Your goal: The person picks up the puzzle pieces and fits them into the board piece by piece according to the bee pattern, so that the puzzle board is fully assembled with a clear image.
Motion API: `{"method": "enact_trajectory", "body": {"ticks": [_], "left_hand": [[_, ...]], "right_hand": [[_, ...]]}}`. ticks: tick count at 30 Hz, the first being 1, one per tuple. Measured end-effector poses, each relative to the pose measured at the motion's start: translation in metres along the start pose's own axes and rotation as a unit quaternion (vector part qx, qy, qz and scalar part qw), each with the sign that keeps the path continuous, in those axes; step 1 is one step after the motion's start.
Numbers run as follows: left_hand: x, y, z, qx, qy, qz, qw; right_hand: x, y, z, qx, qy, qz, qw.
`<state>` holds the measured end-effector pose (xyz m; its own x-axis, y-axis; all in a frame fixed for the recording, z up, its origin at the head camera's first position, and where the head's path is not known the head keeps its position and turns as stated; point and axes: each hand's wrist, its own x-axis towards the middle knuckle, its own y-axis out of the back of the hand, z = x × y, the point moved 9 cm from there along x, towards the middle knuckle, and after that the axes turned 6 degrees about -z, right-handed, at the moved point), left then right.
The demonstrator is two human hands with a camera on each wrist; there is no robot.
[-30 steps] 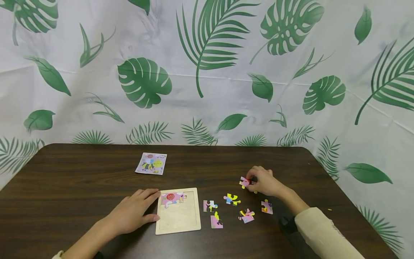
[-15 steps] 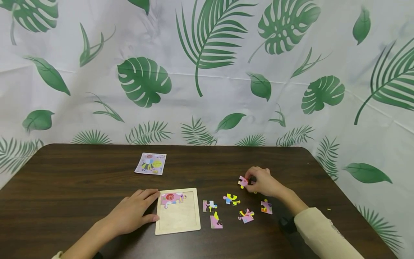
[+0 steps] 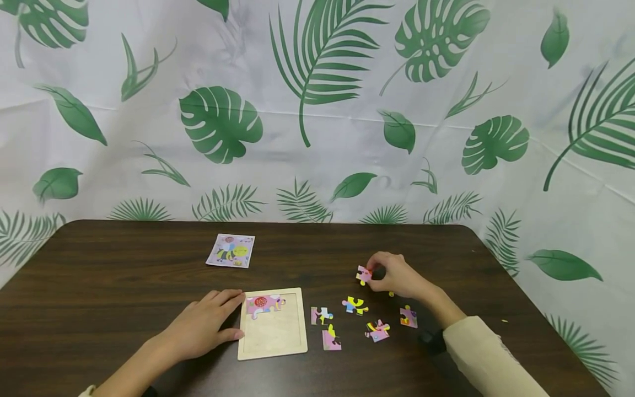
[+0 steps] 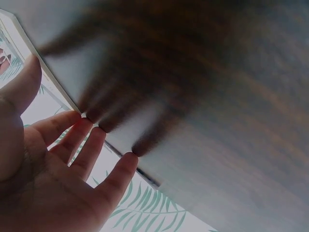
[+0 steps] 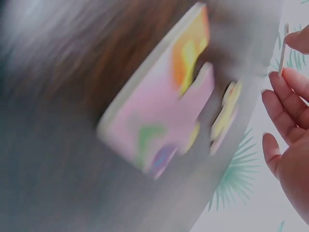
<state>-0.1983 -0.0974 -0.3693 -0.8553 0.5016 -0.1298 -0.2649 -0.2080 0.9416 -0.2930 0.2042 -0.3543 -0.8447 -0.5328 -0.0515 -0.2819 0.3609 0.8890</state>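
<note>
In the head view my right hand pinches a pink puzzle piece between thumb and fingertips, over the right part of the table. The right wrist view shows that held piece edge-on, as a thin strip. My left hand lies at the left side of a square wooden puzzle tray, thumb and fingertips right at its edge. In the left wrist view the left hand's fingers are spread and nearly straight. Joined pink pieces with a red round shape sit in the tray's upper left corner.
Several loose pieces lie right of the tray, among them a yellow-and-blue piece, a pink-and-yellow corner piece and a pink-and-orange piece. A bee picture card rests farther back on the dark wooden table.
My right hand has moved a little to the left, carrying the pinched puzzle piece with it. A yellow bit of another piece shows beneath the hand. The left hand and tray have stayed put.
</note>
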Motion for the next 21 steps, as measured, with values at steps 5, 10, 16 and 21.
{"method": "enact_trajectory", "body": {"ticks": [5,10,16,21], "left_hand": [[0.0,0.0,0.0,0.001,0.001,-0.001,1.0],[0.0,0.0,-0.001,0.005,0.001,-0.001,1.0],[0.001,-0.001,-0.002,0.007,0.003,-0.003,1.0],[0.001,0.0,-0.002,0.006,0.001,-0.002,1.0]], "right_hand": [[0.01,-0.006,-0.02,0.003,0.021,-0.011,1.0],[0.021,-0.015,-0.045,0.003,0.058,-0.022,0.998],[0.032,-0.028,-0.072,-0.003,0.083,-0.044,0.996],[0.039,-0.038,-0.091,0.0,0.095,-0.064,0.993]]}}
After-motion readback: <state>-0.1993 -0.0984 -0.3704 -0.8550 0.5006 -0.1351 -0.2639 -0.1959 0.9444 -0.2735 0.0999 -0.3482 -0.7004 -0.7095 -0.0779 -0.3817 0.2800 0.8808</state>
